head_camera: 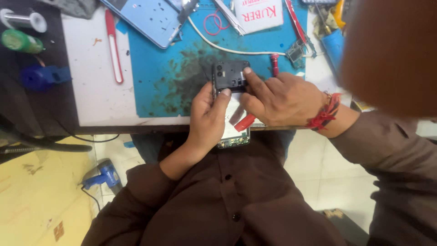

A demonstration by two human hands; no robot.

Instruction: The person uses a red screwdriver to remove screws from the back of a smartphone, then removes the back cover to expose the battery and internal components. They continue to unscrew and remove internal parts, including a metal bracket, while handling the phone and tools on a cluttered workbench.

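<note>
An opened smartphone point(232, 107) is held over the near edge of the workbench point(98, 91), its back cover already off and its inner frame exposed, so the disassembly looks to be well under way but not finished. The left hand point(207, 120) grips the phone from below and along its left side, fingers wrapped around the body with the thumb lying against the edge near the top. The right hand point(280, 100), with a red thread bracelet point(325, 114) on the wrist, is clenched around a red plastic pry tool point(244, 122) whose tip shows under the palm, while its forefinger presses on the black camera-end cover plate point(230, 75) at the top of the phone. That plate sits in place on the frame, so lifting it off seems to be what is left; whether its screws are out cannot be told. The lower end of the phone, with its bottom board visible, pokes out beneath the hands over the person's lap. Behind the hands lie a stained blue work mat point(168, 68), a light blue back panel point(148, 16), a white cable point(227, 48), tweezers point(227, 16) and a red-handled tool point(114, 45).
</note>
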